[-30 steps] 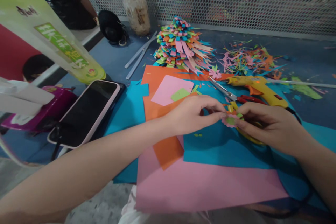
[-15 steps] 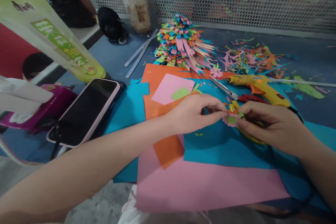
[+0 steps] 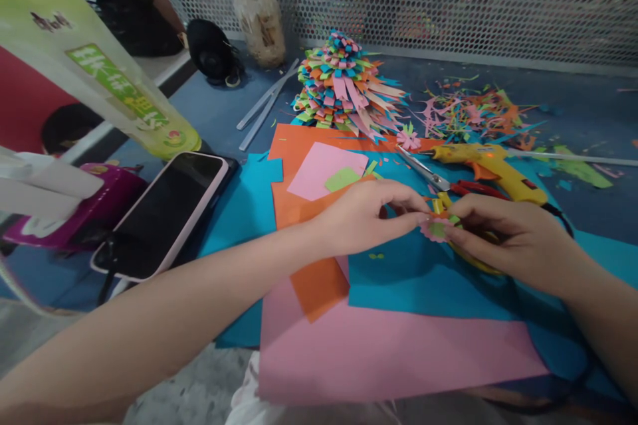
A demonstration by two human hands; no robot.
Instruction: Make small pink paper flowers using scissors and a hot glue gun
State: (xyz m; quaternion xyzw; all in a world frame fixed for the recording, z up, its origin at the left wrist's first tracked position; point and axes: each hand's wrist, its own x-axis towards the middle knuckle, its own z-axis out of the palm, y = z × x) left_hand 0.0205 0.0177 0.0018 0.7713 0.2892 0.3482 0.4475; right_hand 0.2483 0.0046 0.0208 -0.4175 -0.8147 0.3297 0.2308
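A small pink and green paper flower [image 3: 436, 229] is held between my two hands over the blue paper [image 3: 433, 285]. My left hand [image 3: 381, 216] pinches its left edge with thumb and forefinger. From the right, my right hand [image 3: 503, 232] grips the flower between thumb and fingers. Red-handled scissors [image 3: 423, 169] lie just beyond the hands, beside a yellow glue gun [image 3: 491, 166]. A yellow loop-shaped object [image 3: 476, 259] is partly hidden under my right hand. Behind stands a cone of curled multicoloured paper strips [image 3: 343, 86].
A phone [image 3: 164, 212], a purple tissue box [image 3: 94, 206] and a tall green bottle [image 3: 114, 73] crowd the left. Paper scraps [image 3: 473, 113] lie back right; glue sticks [image 3: 269, 103] and a jar [image 3: 259, 23] stand back left.
The view has shifted very slightly. Both hands keep their hold on the paper flower, with almost no movement.
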